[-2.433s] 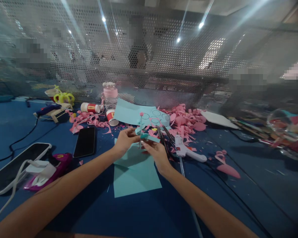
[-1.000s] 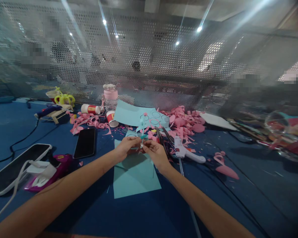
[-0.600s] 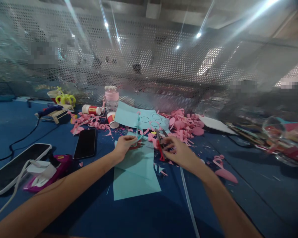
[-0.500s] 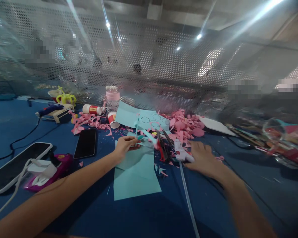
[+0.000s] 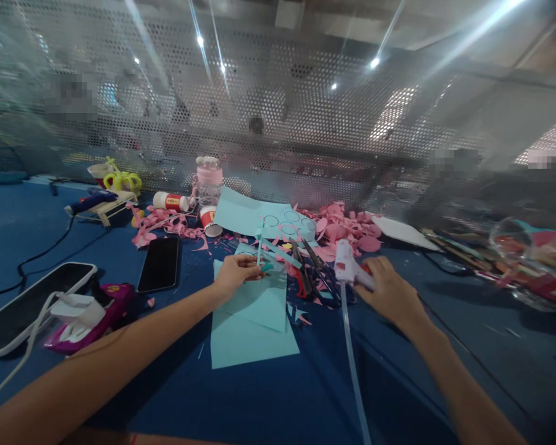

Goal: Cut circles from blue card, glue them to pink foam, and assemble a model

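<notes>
My left hand (image 5: 236, 276) is closed in a pinch on a light-blue paper strip (image 5: 260, 247), above the pale blue paper sheets (image 5: 250, 346). Other narrow blue strips cross near my fingertips; I cannot tell whether they are joined. My right hand (image 5: 389, 290) is wrapped round the handle of a white glue gun (image 5: 346, 262), whose nozzle points away from me. A long clear glue stick (image 5: 352, 358) trails from its back toward me. Between my hands lie red-handled scissors (image 5: 306, 281). Behind them a blue sheet with drawn circles (image 5: 290, 222) leans up.
Pink paper scraps (image 5: 338, 228) are heaped at the back. To the left are a black phone (image 5: 159, 264), a larger white-edged device (image 5: 32, 309), a purple case (image 5: 113, 309) and a bottle (image 5: 209, 182). A clear jar (image 5: 537, 259) lies at the right, before a perforated metal panel (image 5: 259, 111).
My right hand has closed round the glue gun's handle and shifted it slightly right and up. My left hand stays nearly in place, with the paper strip turned a little.
</notes>
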`<state>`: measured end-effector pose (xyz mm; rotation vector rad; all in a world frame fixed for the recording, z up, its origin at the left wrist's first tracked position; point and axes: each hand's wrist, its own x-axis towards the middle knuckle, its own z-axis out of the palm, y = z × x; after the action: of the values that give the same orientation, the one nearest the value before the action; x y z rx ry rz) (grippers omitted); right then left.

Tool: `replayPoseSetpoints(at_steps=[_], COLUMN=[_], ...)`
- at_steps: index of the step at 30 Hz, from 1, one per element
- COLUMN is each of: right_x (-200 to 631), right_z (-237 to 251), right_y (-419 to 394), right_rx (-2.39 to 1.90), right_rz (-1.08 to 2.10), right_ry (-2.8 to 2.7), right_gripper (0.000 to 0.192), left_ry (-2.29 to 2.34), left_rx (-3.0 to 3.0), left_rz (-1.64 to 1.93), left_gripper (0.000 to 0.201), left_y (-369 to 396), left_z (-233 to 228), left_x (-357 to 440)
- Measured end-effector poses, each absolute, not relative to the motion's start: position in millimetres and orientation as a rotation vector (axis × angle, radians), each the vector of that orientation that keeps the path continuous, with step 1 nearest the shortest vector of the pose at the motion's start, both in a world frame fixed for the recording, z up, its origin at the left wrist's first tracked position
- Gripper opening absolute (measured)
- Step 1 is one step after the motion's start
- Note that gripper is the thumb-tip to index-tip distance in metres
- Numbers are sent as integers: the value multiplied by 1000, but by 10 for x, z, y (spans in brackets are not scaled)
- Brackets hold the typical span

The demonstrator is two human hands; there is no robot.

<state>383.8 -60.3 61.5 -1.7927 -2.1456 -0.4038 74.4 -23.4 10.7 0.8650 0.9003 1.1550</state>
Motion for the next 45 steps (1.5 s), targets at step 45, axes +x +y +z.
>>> replayPoseSetpoints(at_steps=[45], right_x=[2825], right_z=[245], right_y=[-527], right_rx=[-1176], right_rz=[923], right_ry=[-1719], right_gripper=[26], left_ry=[854], left_rx=[913], left_rz=[1088], left_gripper=[36], left_y=[-244], left_z=[90], left_x=[752])
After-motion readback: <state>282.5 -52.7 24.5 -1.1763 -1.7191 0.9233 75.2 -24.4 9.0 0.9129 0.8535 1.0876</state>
